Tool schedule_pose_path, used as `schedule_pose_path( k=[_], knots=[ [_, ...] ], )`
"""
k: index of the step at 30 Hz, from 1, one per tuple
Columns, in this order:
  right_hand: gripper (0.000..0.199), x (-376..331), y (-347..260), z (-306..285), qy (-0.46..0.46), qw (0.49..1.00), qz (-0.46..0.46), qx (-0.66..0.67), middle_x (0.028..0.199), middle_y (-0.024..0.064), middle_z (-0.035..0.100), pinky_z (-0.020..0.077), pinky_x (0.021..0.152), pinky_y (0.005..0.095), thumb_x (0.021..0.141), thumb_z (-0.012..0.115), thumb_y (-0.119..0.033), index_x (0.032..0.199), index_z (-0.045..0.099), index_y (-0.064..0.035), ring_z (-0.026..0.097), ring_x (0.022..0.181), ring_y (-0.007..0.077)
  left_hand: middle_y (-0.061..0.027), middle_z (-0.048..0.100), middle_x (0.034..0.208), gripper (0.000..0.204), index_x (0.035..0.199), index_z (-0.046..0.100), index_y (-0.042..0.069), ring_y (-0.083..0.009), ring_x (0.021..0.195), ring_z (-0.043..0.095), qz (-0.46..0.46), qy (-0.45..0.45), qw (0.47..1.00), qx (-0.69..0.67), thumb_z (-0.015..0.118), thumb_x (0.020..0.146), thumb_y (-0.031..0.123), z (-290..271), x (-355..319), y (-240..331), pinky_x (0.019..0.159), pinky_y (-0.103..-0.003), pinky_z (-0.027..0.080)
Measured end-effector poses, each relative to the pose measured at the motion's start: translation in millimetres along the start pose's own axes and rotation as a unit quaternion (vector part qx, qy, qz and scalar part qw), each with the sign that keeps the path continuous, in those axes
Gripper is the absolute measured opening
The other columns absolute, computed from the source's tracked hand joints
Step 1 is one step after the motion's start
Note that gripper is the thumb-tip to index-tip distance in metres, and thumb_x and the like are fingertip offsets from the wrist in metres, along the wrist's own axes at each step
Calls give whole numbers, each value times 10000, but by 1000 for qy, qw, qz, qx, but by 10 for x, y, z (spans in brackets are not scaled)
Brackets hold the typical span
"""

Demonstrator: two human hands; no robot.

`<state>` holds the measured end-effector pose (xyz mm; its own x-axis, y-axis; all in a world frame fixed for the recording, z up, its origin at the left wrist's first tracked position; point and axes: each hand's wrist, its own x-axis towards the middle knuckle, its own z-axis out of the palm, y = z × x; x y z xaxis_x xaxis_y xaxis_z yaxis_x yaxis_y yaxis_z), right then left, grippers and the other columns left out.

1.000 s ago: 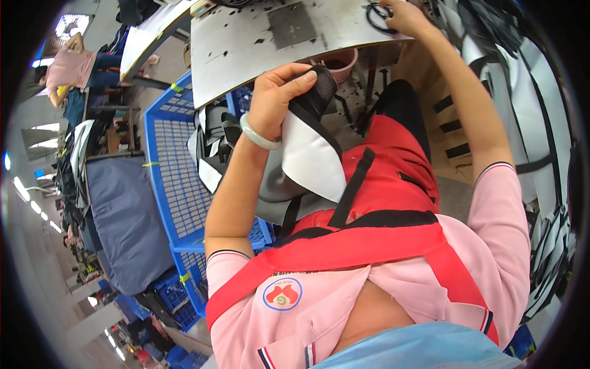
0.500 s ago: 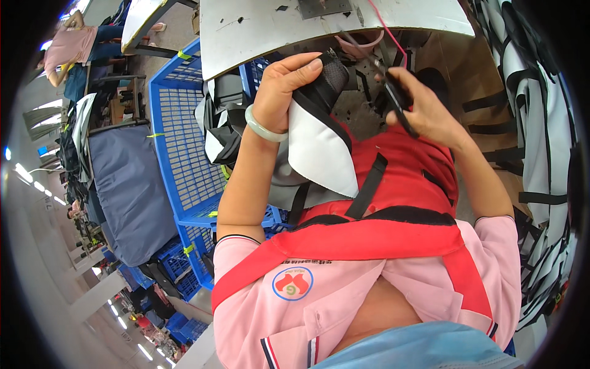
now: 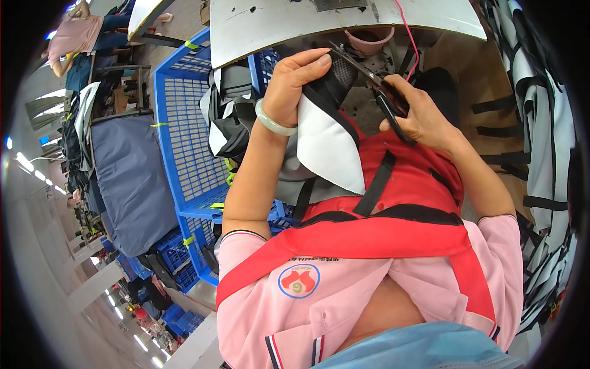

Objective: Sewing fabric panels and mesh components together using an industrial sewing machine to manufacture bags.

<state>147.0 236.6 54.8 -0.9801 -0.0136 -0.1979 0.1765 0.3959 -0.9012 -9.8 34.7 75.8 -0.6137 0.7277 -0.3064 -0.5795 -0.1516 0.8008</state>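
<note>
Pinched in my left hand (image 3: 299,77) is the upper end of a sewn fabric piece (image 3: 329,142), black mesh at the top with a white panel hanging below. My right hand (image 3: 421,114) grips the black-handled scissors (image 3: 388,106). Their blades point up and left and lie at the top edge of the mesh, close to my left fingertips. Whether the blades are parted around the edge is hard to make out. The lower part of the fabric drapes over my red apron (image 3: 412,178).
A white worktable (image 3: 344,21) edges the far side, with a pink bowl (image 3: 370,42) beneath it. Blue crates (image 3: 187,123) with fabric pieces stand at left. Grey and white straps and panels (image 3: 541,123) hang at right. Another person (image 3: 77,37) stands far left.
The scissors have come left and up from beside the fabric to the mesh's top edge. My left hand still holds the piece; the whole view has shifted slightly.
</note>
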Motion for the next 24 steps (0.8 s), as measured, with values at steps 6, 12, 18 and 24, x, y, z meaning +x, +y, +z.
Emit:
schedule_pose_path(
  k=[6,12,18,24],
  knots=[
    [732,3,115,57,48,997,-58,6,873,137,571,458,756,348,701,807,-401,1221,470,-12,547,799,240,-108,698,996,280,1147,631,-59,-144,825,673,-6,-15,1000,10,642,901,74,-13,-15,-23,741,-243,555],
    [786,24,142,-23,3,1000,-23,8,893,109,533,437,783,297,656,834,-414,1208,439,-17,480,804,197,-103,700,997,284,1153,632,-51,-141,835,673,1,-14,1000,-1,647,897,72,-33,-7,-46,749,-244,554],
    [754,33,126,78,46,997,-66,-3,892,136,574,454,770,323,687,827,-405,1202,455,-1,514,792,220,-102,699,1009,278,1151,633,-50,-141,844,671,9,-5,1000,-4,643,900,69,-53,-20,-56,762,-246,550],
    [714,30,136,73,77,992,-65,-82,788,159,592,471,681,345,701,825,-418,1181,488,-11,595,701,256,-103,697,1013,280,1156,630,-50,-147,857,671,4,-19,1000,-8,639,901,66,-49,-24,-55,779,-251,549]
  ],
)
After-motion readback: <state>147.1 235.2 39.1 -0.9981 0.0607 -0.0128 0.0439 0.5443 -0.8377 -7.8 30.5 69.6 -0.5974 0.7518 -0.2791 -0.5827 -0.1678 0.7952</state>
